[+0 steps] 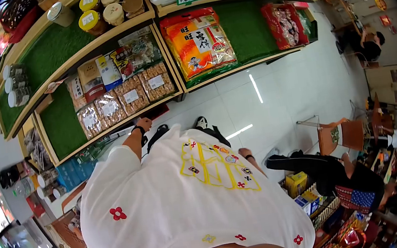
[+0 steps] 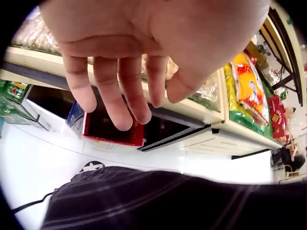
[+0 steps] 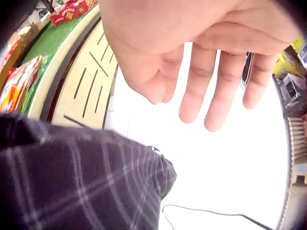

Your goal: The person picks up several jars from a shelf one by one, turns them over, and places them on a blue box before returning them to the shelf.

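My left hand (image 1: 145, 124) hangs beside the shelf edge, a dark band on its wrist. The left wrist view shows that hand (image 2: 129, 43) empty, fingers loosely spread, overlapping a red-rimmed box (image 2: 115, 134) beneath the shelf. Clear packs of tan snacks (image 1: 131, 96) lie on the shelf nearest to it. Low at my other side is my right hand (image 1: 245, 153), also with a wristband. In the right wrist view, the right hand (image 3: 206, 52) holds nothing, its fingers relaxed over the bright floor. A large orange bag of rice crackers (image 1: 200, 42) lies on the shelf ahead.
Green-lined tiered shelves (image 1: 246, 31) run across the front, with yellow-lidded jars (image 1: 92, 22) higher up. A person in dark clothes (image 1: 352, 173) is at the right, close to a brown chair (image 1: 341, 136). White tiled floor (image 1: 271, 98) lies between.
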`<act>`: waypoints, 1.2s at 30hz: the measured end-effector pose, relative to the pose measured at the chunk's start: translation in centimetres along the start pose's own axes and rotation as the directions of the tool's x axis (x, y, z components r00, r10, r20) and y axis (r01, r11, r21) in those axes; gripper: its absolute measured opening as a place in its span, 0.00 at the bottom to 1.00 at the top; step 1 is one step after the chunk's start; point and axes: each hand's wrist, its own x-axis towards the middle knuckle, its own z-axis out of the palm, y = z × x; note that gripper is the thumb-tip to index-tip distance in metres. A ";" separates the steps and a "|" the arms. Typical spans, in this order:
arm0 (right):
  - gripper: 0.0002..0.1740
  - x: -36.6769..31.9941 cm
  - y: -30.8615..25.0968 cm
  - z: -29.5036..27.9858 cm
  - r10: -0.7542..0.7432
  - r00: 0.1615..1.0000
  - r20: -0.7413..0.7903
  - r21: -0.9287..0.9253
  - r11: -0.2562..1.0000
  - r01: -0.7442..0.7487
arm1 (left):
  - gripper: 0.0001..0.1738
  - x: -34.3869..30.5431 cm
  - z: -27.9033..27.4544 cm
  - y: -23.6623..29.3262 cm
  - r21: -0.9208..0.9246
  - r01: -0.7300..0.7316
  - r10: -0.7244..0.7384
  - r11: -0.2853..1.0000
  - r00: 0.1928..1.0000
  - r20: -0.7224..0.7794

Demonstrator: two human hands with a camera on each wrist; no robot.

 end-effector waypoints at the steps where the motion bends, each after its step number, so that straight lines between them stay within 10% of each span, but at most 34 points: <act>1: 0.08 1.4 1.8 -1.3 0.023 1.000 0.014 0.015 1.000 -0.023 | 0.13 -0.6 0.6 -0.8 -0.058 0.059 -0.054 0.997 0.996 0.078; 4: 0.10 6.8 7.6 -2.9 -0.118 0.977 -0.179 -0.081 0.991 0.105 | 0.13 -1.9 3.5 0.2 -0.200 0.091 -0.075 0.976 0.994 0.082; 5: 0.10 11.0 10.8 -0.5 0.085 0.986 -0.140 0.718 0.695 0.042 | 0.14 -2.4 4.2 1.1 -0.225 0.051 -0.042 0.973 0.998 0.047; 6: 0.12 8.8 6.7 -7.3 0.287 0.958 -0.003 0.808 0.565 -0.167 | 0.14 -2.4 4.9 1.6 -0.220 0.010 -0.012 0.975 1.000 -0.006; 7: 0.14 10.4 5.7 -7.9 0.438 0.895 0.081 0.972 0.163 -0.167 | 0.15 -2.6 5.5 2.2 -0.213 -0.029 0.017 0.977 0.998 -0.057; 13: 0.15 16.3 1.3 -15.6 0.167 0.985 0.041 0.873 0.473 -0.117 | 0.17 -6.6 7.4 3.6 -0.333 -0.052 -0.012 0.941 0.982 -0.187; 23: 0.15 19.3 -4.9 -16.6 -0.076 0.995 0.065 0.803 0.596 -0.007 | 0.14 -10.3 9.4 -1.3 -0.487 0.167 -0.269 0.857 0.952 -0.147; 36: 0.14 19.2 -7.0 -23.2 0.077 0.990 0.121 0.709 0.692 -0.140 | 0.15 -5.1 4.7 0.9 -0.418 0.120 -0.193 0.900 0.971 -0.138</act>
